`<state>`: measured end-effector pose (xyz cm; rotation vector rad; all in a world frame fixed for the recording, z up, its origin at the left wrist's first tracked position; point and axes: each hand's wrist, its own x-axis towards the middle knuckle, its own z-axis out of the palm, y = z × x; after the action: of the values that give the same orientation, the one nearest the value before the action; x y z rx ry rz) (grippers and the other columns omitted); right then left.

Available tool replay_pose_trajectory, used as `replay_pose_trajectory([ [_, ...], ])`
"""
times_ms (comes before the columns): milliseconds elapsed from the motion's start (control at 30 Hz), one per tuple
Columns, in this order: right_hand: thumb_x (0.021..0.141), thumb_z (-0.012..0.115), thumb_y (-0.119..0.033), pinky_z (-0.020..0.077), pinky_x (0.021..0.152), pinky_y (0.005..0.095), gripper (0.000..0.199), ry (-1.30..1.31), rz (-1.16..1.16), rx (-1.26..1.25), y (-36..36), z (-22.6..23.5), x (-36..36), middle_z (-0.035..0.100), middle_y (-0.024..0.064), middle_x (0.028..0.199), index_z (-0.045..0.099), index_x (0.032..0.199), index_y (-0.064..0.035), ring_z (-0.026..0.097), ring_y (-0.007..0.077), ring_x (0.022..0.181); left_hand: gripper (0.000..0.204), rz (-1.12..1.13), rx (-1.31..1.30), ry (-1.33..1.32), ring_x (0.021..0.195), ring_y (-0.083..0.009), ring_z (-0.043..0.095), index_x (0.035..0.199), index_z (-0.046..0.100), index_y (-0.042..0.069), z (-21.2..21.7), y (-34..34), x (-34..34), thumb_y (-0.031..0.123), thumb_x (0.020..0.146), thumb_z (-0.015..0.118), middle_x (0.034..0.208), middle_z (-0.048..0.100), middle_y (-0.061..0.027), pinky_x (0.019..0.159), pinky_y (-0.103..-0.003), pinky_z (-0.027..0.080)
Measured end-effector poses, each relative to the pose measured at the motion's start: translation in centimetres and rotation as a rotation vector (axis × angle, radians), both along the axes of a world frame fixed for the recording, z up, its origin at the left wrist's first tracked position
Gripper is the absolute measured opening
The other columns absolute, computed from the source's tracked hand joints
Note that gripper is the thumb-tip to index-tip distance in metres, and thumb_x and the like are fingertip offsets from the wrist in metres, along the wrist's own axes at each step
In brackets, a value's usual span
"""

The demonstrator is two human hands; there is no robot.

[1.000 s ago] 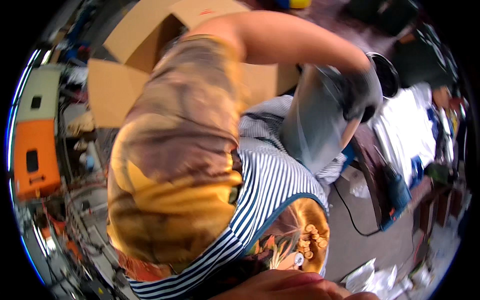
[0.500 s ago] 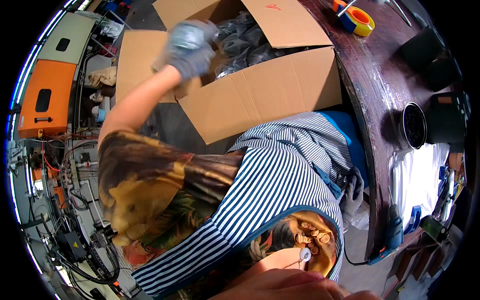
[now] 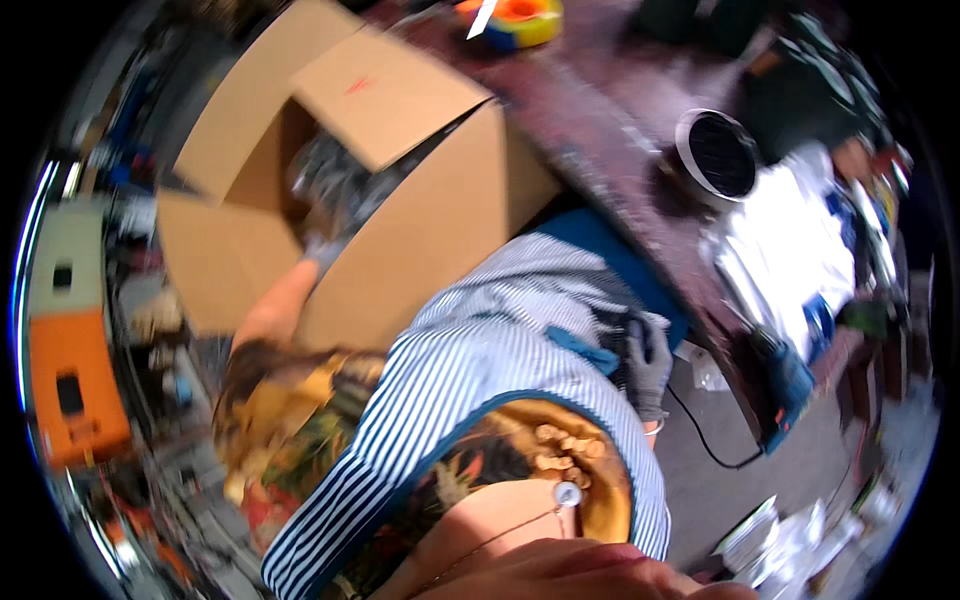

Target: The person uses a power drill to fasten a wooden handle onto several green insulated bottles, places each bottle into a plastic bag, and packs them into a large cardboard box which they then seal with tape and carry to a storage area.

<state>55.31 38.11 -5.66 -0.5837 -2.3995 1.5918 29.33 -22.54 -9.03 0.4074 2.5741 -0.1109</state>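
Upper left of frame: left hand, gloved, now down inside open cardboard box; half second ago I saw it raised above box. Reads as reaching among grey contents. Left grip hidden by box wall, cannot tell. Right hand, gloved, curled loosely at striped apron beside counter, holding nothing I can make out.

You get bright, even light with strong colours. Motion blur smears the whole view, worst toward the rim, where the fisheye bends edges into black.
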Motion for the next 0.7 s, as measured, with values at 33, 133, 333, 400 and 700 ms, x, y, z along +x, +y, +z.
replay_pose_trajectory([
  [33,0.092,0.064,-0.011,0.0480,0.093,0.0324,0.025,0.029,0.062,0.021,-0.1,0.4,-0.8,0.068,0.0138,0.114,0.066,0.114,-0.0003,0.066,0.0228,0.104,0.042,-0.010,-0.101,-0.164,0.117,-0.0362,0.059,0.124,0.064,0.008,0.6,-2.5,-0.6,0.032,0.091,0.056,0.133,0.060,-0.0198,0.098,-0.041,0.046],
  [133,0.090,0.065,-0.013,0.0497,0.089,0.0331,0.026,0.008,-0.071,-0.072,1.9,3.1,0.8,0.068,0.0141,0.108,0.067,0.114,-0.0019,0.066,0.0262,0.100,0.048,-0.311,-0.586,-0.277,0.108,-0.0376,0.066,0.111,0.073,0.009,6.8,5.7,-10.2,0.047,0.083,0.063,0.116,0.069,-0.0185,0.093,-0.043,0.051],
  [333,0.089,0.067,-0.016,0.0478,0.095,0.0362,0.033,0.084,-0.122,0.033,2.6,7.7,1.8,0.066,0.0145,0.118,0.064,0.119,-0.0016,0.062,0.0298,0.110,0.048,-0.952,0.432,0.286,0.106,-0.0340,0.064,0.131,0.059,0.012,32.9,41.9,-9.0,0.029,0.087,0.069,0.121,0.064,-0.0173,0.091,-0.044,0.051],
  [400,0.088,0.067,-0.014,0.0473,0.097,0.0365,0.034,0.114,-0.201,0.073,3.5,9.4,2.6,0.065,0.0136,0.122,0.063,0.120,-0.0017,0.061,0.0299,0.113,0.061,-1.127,0.710,0.621,0.123,-0.0351,0.056,0.144,0.046,0.012,32.9,55.7,-9.6,0.033,0.091,0.068,0.140,0.052,-0.0171,0.102,-0.043,0.045],
  [700,0.089,0.063,-0.003,0.0462,0.099,0.0384,0.030,-0.006,-0.584,0.231,6.8,11.8,10.9,0.066,0.0136,0.119,0.064,0.119,-0.0004,0.062,0.0275,0.112,0.060,-0.976,0.834,0.899,0.116,-0.0335,0.058,0.140,0.050,0.015,24.9,89.1,-19.0,0.055,0.096,0.052,0.133,0.058,-0.0143,0.100,-0.045,0.044],
])
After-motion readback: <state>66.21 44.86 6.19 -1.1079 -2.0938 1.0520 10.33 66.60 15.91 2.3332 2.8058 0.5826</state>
